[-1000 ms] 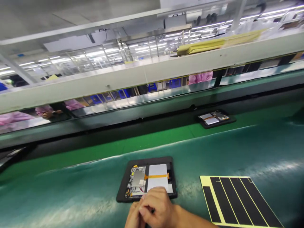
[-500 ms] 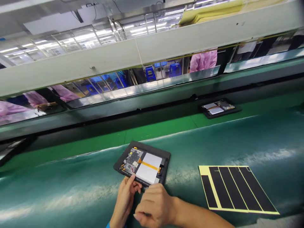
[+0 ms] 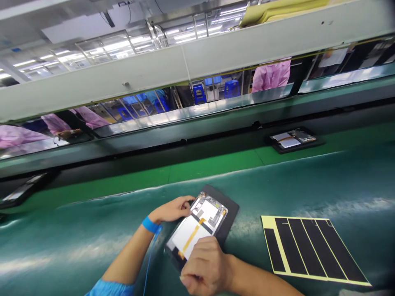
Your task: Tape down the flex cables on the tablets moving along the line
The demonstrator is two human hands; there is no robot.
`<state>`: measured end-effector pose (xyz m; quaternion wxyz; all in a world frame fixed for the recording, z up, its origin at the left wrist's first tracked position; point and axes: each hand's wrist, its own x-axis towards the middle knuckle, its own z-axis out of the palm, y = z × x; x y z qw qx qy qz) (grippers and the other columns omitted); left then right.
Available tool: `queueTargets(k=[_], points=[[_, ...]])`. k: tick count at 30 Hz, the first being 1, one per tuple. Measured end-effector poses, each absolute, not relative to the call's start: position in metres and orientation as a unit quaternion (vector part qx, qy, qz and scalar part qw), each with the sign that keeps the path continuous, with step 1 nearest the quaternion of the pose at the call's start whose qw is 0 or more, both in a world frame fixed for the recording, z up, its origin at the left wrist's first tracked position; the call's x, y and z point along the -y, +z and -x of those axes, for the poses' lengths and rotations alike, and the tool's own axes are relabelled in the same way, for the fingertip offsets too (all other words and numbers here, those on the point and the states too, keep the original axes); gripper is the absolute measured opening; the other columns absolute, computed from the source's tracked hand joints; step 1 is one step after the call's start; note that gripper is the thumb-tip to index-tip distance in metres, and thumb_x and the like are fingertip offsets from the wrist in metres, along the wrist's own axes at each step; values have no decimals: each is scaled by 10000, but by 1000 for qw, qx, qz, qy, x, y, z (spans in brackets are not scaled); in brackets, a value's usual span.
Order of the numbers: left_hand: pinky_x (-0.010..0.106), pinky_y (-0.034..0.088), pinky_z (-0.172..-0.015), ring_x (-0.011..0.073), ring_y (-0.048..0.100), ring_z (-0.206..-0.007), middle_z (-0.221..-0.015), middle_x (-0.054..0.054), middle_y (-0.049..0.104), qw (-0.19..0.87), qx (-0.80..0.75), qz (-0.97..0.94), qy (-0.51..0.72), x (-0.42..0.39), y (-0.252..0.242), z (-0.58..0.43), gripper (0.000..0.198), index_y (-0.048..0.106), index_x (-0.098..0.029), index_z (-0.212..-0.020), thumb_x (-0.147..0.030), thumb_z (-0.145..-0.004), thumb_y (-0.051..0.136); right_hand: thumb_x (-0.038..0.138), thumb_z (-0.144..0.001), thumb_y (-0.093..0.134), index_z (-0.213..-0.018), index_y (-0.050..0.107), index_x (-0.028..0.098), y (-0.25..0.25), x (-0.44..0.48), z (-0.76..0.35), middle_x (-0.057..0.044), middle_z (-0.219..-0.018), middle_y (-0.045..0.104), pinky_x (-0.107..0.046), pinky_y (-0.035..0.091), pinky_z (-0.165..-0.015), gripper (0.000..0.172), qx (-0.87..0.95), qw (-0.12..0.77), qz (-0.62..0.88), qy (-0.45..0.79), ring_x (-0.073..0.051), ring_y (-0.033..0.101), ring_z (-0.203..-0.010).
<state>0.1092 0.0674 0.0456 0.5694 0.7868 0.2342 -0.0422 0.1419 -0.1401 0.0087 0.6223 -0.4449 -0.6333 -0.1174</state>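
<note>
An opened tablet (image 3: 188,235) lies aslant on a black backing (image 3: 230,205) in front of me, its white battery, orange ribbon cable and circuit board exposed. At its upper left edge, my left hand (image 3: 175,209) grips the side with curled fingers; a blue strap (image 3: 150,225) circles that wrist. My right hand (image 3: 203,263) is closed like a fist over the tablet's lower right side. Whatever its fingers hold, if anything, is hidden. To the right lies a yellow sheet (image 3: 280,250) carrying several black strips (image 3: 299,242).
Beyond the green worktop (image 3: 101,242) runs a lower bright green belt (image 3: 216,167). Another open tablet (image 3: 290,139) rests there at right, and one more (image 3: 24,190) at left. Behind a rail (image 3: 160,70), people in pink sleeves (image 3: 271,77) are partly visible.
The tablet has turned, its circuit board end now pointing up and right. My left hand has moved from the bottom edge to the upper left edge. My right hand stays closed.
</note>
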Motion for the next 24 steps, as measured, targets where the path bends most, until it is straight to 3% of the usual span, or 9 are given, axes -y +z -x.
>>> queueTargets(k=[5, 9, 12, 15, 18, 21, 24], points=[[299, 485, -724, 181, 610, -799, -1043, 64, 735, 430, -235, -868, 76, -79, 46, -139, 460, 697, -198, -1195, -352, -763, 678, 279, -1002, 444, -764, 562, 227, 14, 138, -157, 26, -586, 592, -291, 383, -569, 270, 600, 604, 515, -97, -124, 526, -519], [382, 506, -784, 243, 619, -866, -1016, 101, 714, 334, -305, -881, 138, -89, 44, -107, 475, 682, -167, -1132, -514, -819, 595, 230, -992, 478, -747, 571, 222, 18, 132, -176, 7, -627, 611, -302, 373, -595, 263, 543, 583, 598, -88, -144, 540, -581], [429, 526, -759, 270, 634, -823, -989, 125, 707, 285, -382, -864, 160, -91, 36, -63, 571, 653, -150, -1139, -613, -821, 553, 238, -984, 525, -821, 631, 223, 19, 132, -198, -23, -772, 688, -319, 427, -690, 196, 507, 534, 674, -59, -181, 603, -734], [381, 543, -590, 241, 650, -618, -740, 55, 680, 315, -422, -843, 116, -79, 23, -29, 604, 643, -161, -1132, -668, -830, 511, 257, -964, 582, -1001, 681, 228, 19, 139, -227, -48, -1001, 730, -355, 473, -822, 110, 462, 468, 753, -29, -226, 634, -933], [334, 531, -460, 208, 639, -507, -675, 18, 649, 402, -420, -810, 78, -62, 9, -20, 664, 597, -144, -1228, -671, -841, 485, 289, -964, 592, -1180, 669, 236, 17, 147, -250, -73, -1224, 696, -403, 482, -912, 236, 416, 387, 822, -31, -269, 620, -1097], [318, 564, -496, 190, 656, -562, -693, 12, 643, 450, -406, -790, 88, -54, 2, -32, 692, 538, -120, -1330, -625, -859, 507, 325, -961, 602, -1327, 616, 210, 15, 153, -263, -114, -1406, 609, -443, 479, -947, 384, 394, 297, 869, -34, -321, 585, -1215], [311, 579, -536, 202, 682, -692, -776, 42, 672, 465, -384, -790, 109, -58, -1, -54, 670, 524, -112, -1362, -572, -875, 508, 343, -973, 592, -1398, 573, 185, 16, 156, -270, -128, -1377, 637, -432, 492, -886, 454, 395, 224, 891, -7, -329, 615, -1163]])
